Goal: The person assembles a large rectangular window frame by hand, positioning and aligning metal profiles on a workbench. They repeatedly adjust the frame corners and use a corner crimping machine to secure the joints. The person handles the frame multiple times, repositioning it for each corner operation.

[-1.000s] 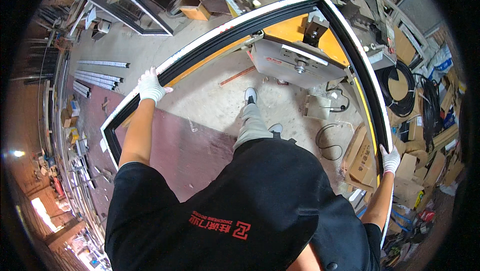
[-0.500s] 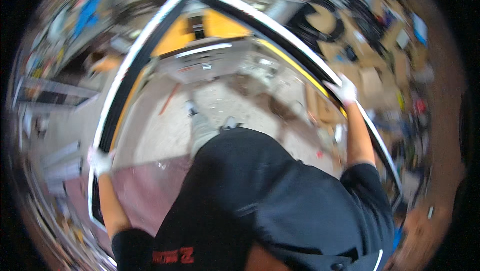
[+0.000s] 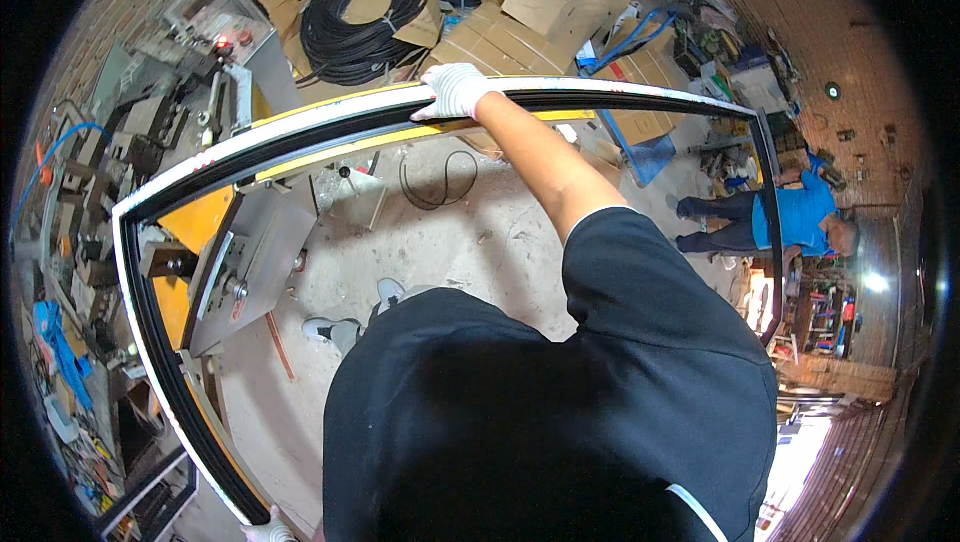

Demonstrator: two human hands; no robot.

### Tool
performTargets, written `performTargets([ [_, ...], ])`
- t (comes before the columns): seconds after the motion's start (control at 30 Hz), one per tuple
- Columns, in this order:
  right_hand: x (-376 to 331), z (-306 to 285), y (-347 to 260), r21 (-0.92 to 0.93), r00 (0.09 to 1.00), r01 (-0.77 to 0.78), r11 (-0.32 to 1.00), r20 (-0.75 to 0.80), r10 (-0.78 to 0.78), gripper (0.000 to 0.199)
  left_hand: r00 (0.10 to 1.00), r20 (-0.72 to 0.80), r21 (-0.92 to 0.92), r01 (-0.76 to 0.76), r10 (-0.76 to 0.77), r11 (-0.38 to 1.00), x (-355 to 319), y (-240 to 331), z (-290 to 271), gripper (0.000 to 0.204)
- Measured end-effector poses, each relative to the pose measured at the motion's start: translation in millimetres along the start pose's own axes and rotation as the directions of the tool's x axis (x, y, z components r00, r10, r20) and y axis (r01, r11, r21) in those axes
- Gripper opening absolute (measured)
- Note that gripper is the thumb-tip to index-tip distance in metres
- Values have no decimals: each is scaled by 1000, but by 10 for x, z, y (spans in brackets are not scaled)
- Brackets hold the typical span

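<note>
A large rectangular window frame (image 3: 143,287), white outside with a black inner profile, surrounds my body and spans most of the view. My right hand (image 3: 452,92), in a white knit glove, is closed over the middle of its far side, arm stretched forward. At the lower edge, my left hand (image 3: 268,527), gloved too, is at the frame's near left corner area; only part of it shows, its fingers bent against the frame. Most of the left arm is hidden by my black shirt and the view's edge.
A machine with yellow panels and a grey plate (image 3: 255,262) stands beneath the frame's left part. A black hose coil (image 3: 365,22) and cardboard (image 3: 500,47) lie beyond the far side. Another person in blue (image 3: 805,212) stands at the right. Cluttered shelving lines the left.
My view and body have turned right, and the frame now lies across the view with one long side ahead. My right hand appears farther forward. The other person has come into view.
</note>
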State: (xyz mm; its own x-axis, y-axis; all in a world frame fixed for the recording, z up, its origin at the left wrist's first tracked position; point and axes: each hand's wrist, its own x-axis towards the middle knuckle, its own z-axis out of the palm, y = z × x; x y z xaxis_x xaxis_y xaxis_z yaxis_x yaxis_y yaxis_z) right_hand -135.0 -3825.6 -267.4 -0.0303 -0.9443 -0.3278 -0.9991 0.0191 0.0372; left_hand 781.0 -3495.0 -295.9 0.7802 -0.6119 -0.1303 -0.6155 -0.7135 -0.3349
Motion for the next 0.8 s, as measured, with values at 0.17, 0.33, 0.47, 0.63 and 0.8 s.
performTargets([
  [0.17,-18,189,29,-74,964,63,995,-254,-80,86,996,-59,105,73,-67,992,75,113,-23,111],
  [0.33,-487,526,6,-43,789,92,995,-606,-99,105,992,-49,0,-115,114,993,-64,35,-91,123],
  [0.47,-749,548,275,-127,894,-43,991,-448,-19,119,679,-552,-57,-610,485,790,-128,-6,-77,124],
  [0.63,-741,539,292,-132,905,-52,990,-425,-9,118,663,-528,-104,-670,530,735,-136,-40,-95,114],
  [0.8,-793,526,306,-53,882,-5,999,-471,-20,113,987,-52,-73,-154,150,985,-114,86,-104,106],
])
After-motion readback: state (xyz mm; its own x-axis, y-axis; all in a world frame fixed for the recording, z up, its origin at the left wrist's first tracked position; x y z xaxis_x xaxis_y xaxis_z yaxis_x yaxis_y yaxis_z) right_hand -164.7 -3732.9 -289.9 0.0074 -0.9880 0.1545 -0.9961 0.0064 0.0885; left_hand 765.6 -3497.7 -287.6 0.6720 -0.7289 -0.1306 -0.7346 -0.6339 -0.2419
